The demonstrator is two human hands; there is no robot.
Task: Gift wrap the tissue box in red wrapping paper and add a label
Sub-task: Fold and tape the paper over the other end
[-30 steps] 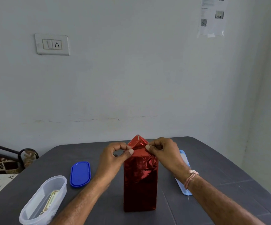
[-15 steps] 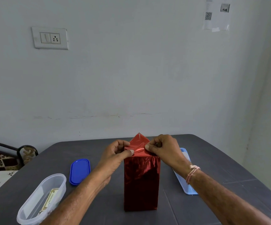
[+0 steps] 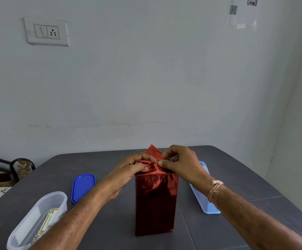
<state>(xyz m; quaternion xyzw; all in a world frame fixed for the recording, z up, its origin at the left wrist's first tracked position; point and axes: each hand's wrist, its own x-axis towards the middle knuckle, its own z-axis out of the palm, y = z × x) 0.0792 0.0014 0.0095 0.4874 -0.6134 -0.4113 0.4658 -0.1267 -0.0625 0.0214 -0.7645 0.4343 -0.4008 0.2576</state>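
Two jobs on the card, and the first is nearly home. Far left, a clear tub (image 3: pixel 38 217) sits on the table (image 3: pixel 236 170) with a card (image 3: pixel 49 218) lying in it. That is probably the label, and it is not on the parcel yet. Just right of the tub lies a blue lid (image 3: pixel 83 187).

The left hand (image 3: pixel 128 171) has its fingers curled over the top left edge, thumb pressing the folded red paper (image 3: pixel 152 167) down. Mid-table, the box (image 3: pixel 155 202) stands upright, its sides fully covered in red. Only the top end is unfinished, with one pointed flap standing up at the back. The right hand (image 3: pixel 181 165) pinches the paper between thumb and forefinger at the top. Behind that wrist lies a pale blue tray (image 3: pixel 207 202).

Compared with a second ago, the left thumb and finger have left their ring-shaped pinch and flattened onto the fold. The hands have closed in on each other, and the near flap now lies lower across the top. Left to do, I reckon: the back flap, fixing the end, then the label.
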